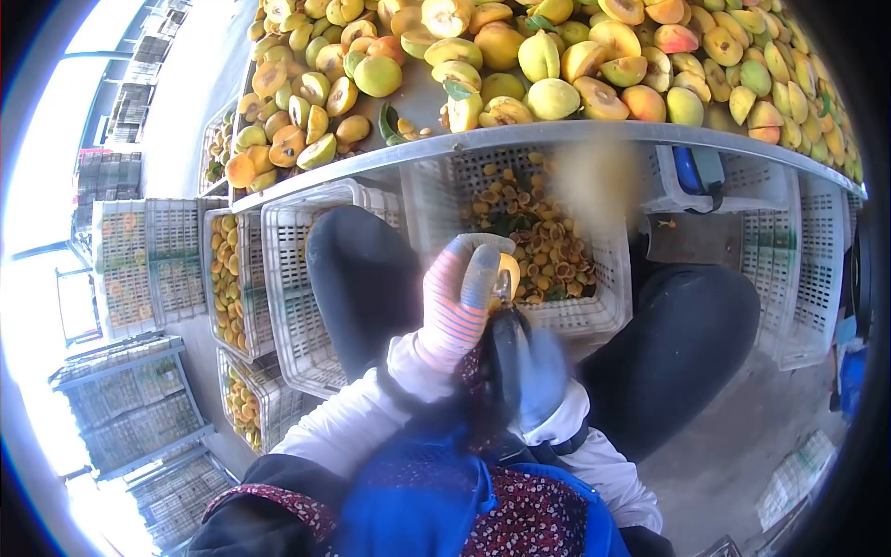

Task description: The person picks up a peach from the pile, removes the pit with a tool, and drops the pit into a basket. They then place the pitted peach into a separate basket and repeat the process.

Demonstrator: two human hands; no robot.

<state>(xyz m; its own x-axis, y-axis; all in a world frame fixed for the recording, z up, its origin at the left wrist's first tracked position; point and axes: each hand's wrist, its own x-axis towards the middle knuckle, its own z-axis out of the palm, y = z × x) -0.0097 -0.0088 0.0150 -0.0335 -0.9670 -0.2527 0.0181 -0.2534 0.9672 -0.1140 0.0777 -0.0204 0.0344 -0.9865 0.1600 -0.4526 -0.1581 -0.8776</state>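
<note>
Blue cloth (pixel 408 492) covers the seated person's front, and beyond it the gloved left hand (pixel 450 302) pinches a yellow fruit piece (pixel 510 269) above a white crate (pixel 601 314) of cut pieces. The blurred right hand (pixel 543 376) looks closed around a dark-handled tool (pixel 505 348), its metal end at the fruit, though I can't tell how each finger sits. With the left thumb so close, a slip on moist flesh could nip the glove, and too light a pinch might let the piece pop loose into the crate.
</note>
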